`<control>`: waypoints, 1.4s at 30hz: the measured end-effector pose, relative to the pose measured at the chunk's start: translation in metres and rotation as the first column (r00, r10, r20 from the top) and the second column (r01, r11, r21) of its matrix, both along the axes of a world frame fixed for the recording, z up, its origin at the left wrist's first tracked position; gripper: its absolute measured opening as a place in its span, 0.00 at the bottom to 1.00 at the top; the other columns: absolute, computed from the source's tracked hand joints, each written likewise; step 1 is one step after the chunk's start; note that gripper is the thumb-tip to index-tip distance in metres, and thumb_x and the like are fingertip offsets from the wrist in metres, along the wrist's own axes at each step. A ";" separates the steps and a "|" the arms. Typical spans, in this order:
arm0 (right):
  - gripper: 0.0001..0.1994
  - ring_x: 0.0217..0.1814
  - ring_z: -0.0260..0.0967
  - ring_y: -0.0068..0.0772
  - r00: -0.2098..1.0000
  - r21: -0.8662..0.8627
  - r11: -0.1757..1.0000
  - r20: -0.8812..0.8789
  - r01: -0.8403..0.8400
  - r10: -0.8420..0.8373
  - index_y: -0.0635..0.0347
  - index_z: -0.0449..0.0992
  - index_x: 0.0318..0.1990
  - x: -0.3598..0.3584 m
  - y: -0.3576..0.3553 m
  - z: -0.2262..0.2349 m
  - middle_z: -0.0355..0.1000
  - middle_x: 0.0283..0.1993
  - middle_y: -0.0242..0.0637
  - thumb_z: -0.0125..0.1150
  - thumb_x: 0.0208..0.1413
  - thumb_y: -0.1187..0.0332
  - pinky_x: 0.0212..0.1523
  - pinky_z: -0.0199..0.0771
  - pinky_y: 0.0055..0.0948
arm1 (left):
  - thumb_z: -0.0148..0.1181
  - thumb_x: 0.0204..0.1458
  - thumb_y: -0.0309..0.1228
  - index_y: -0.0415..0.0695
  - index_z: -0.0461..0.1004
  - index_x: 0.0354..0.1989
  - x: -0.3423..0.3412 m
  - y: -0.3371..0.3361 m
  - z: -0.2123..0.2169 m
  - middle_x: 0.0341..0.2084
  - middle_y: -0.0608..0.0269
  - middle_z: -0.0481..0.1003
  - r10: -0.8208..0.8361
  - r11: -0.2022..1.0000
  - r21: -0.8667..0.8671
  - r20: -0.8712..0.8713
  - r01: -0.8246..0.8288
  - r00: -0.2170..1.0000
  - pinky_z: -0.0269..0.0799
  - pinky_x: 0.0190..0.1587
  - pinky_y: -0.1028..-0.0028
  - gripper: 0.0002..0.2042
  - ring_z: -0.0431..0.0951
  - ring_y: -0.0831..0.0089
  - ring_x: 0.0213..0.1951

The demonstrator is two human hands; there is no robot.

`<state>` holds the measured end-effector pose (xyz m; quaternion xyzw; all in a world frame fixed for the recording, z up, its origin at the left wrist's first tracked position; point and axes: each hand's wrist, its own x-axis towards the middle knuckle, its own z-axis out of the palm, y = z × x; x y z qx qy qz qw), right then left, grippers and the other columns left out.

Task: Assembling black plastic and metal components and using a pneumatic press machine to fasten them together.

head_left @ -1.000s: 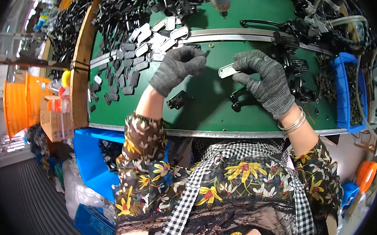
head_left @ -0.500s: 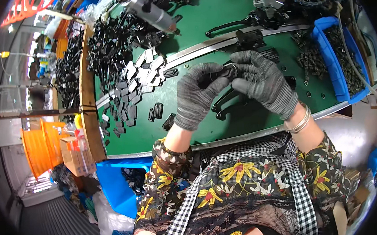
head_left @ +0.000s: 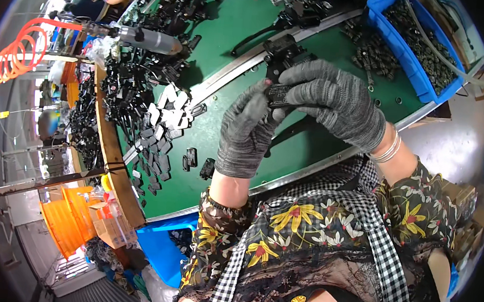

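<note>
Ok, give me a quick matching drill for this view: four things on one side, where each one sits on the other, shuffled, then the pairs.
Things:
1. small black part
2. blue bin
3. orange coiled hose
4. pile of flat grey pieces

Places:
A. far left, hanging beside the bench
B. upper right, on the green table, filled with small dark parts
C. pinched between the left hand and the right hand
D. on the green table, left of the gloved hands

Pairs: 1-C, 2-B, 3-A, 4-D
</note>
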<state>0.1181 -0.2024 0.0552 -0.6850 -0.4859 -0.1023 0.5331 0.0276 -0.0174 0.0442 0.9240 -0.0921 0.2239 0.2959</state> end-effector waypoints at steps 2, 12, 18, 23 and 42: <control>0.16 0.46 0.74 0.42 0.997 0.055 0.997 -0.046 -0.057 0.060 0.59 0.76 0.44 0.003 -0.012 -0.005 0.73 0.48 0.41 0.65 0.45 0.77 0.49 0.75 0.34 | 0.60 0.54 0.22 0.33 0.70 0.53 -0.003 -0.013 0.010 0.42 0.56 0.76 -0.282 0.162 -0.949 -0.307 -0.270 0.909 0.77 0.43 0.78 0.18 0.78 0.72 0.42; 0.12 0.33 0.73 0.20 0.623 -0.135 0.982 -0.760 0.129 -0.186 0.63 0.74 0.46 -0.018 -0.045 0.012 0.76 0.34 0.34 0.63 0.56 0.71 0.35 0.76 0.20 | 0.58 0.56 0.23 0.34 0.72 0.49 0.002 -0.045 0.007 0.41 0.55 0.75 -0.198 0.314 -0.921 -0.300 -0.229 0.933 0.81 0.42 0.72 0.13 0.79 0.70 0.39; 0.10 0.25 0.70 0.15 0.634 -0.114 0.970 -0.739 0.215 -0.227 0.62 0.77 0.40 -0.007 -0.045 0.016 0.74 0.28 0.30 0.65 0.56 0.65 0.26 0.71 0.16 | 0.58 0.57 0.23 0.36 0.73 0.47 -0.004 -0.052 -0.006 0.42 0.57 0.76 -0.140 0.539 -0.819 -0.318 -0.197 0.938 0.78 0.43 0.74 0.11 0.78 0.73 0.41; 0.09 0.23 0.69 0.16 0.596 -0.378 0.906 -0.689 0.190 -0.412 0.62 0.78 0.39 0.012 -0.052 0.015 0.73 0.27 0.29 0.64 0.55 0.66 0.23 0.70 0.18 | 0.63 0.52 0.24 0.36 0.71 0.50 -0.004 -0.060 -0.043 0.40 0.55 0.76 0.070 0.928 -0.353 -0.147 -0.119 0.987 0.75 0.46 0.73 0.17 0.78 0.71 0.41; 0.30 0.49 0.65 0.33 0.896 -0.303 0.876 0.359 0.376 -0.261 0.51 0.55 0.64 0.070 -0.100 0.155 0.65 0.52 0.44 0.62 0.58 0.58 0.50 0.71 0.28 | 0.70 0.45 0.33 0.39 0.69 0.53 0.016 -0.112 -0.029 0.43 0.54 0.67 -0.012 0.936 -0.350 0.068 0.035 0.998 0.72 0.45 0.68 0.26 0.70 0.64 0.42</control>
